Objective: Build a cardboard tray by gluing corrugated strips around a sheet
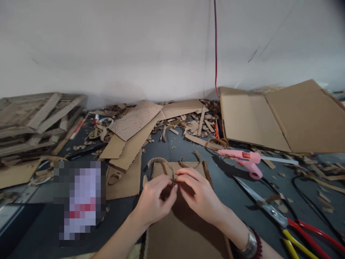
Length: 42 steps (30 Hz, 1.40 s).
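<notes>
Both hands (154, 197) (198, 194) pinching a thin cardboard strip (161, 160), brown, arched, ridged, above a panel (185, 232)

Ribbed cardboard strip (159, 160), plastic glue gun (252, 159), shiny metal blades (274, 212), seemingly matt tabletop (121, 214)

corrugated cardboard strip (161, 160) partly hidden by the left hand (154, 201) and right hand (199, 196), cardboard panel (188, 239) cut off below, pixelated object (84, 194) — blurred past naming, red-handled scissors (274, 214) cropped at lower right, yellow-handled tool (290, 248) cropped below
</notes>
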Each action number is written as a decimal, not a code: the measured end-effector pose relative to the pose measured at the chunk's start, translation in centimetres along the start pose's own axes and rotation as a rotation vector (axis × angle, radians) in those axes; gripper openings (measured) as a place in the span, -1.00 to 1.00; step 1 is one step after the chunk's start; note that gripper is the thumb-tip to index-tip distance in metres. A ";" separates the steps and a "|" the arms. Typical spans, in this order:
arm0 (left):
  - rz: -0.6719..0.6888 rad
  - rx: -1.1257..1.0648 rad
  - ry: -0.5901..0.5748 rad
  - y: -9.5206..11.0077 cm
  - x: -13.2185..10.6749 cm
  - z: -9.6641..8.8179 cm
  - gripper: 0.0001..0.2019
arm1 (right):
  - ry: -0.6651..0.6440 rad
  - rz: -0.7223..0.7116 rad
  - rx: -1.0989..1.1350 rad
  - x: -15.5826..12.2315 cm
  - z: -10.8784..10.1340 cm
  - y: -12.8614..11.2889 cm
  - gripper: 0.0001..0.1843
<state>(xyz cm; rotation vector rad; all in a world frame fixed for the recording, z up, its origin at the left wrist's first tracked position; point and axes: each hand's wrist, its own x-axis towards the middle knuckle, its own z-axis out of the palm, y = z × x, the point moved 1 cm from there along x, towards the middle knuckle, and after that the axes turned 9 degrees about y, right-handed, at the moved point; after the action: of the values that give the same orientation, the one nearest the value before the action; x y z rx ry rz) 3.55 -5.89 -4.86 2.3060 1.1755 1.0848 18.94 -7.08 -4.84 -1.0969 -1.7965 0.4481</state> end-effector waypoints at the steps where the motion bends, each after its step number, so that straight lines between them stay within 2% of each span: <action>1: -0.017 -0.012 -0.009 -0.1 0.0 0.0 -0.87 | 0.014 -0.004 0.009 0.0 -0.1 0.0 -0.82; 8: 0.007 -0.055 -0.010 -0.2 -0.2 0.2 -0.87 | 0.024 0.028 0.103 0.2 -0.3 -0.1 -0.84; 13: -0.005 -0.148 0.030 0.1 0.1 0.0 -0.89 | 0.064 0.149 0.197 0.4 -0.5 -0.1 -0.87; 22: -0.045 -0.220 0.026 0.3 0.2 -0.2 -0.87 | 0.032 0.347 0.375 0.4 -0.5 0.0 -0.91; 36: -0.050 -0.281 0.015 0.2 0.4 -0.3 -0.87 | 0.026 0.421 0.457 0.6 -0.4 0.1 -0.93; 42: -0.036 -0.284 -0.021 0.0 0.3 -0.3 -0.87 | 0.047 0.401 0.391 0.6 -0.4 0.4 -0.93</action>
<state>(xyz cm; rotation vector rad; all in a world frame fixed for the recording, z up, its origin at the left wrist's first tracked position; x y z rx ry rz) 3.46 -5.68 -4.52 2.0662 0.9795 1.1311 19.33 -6.42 -4.57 -1.1702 -1.3661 0.9604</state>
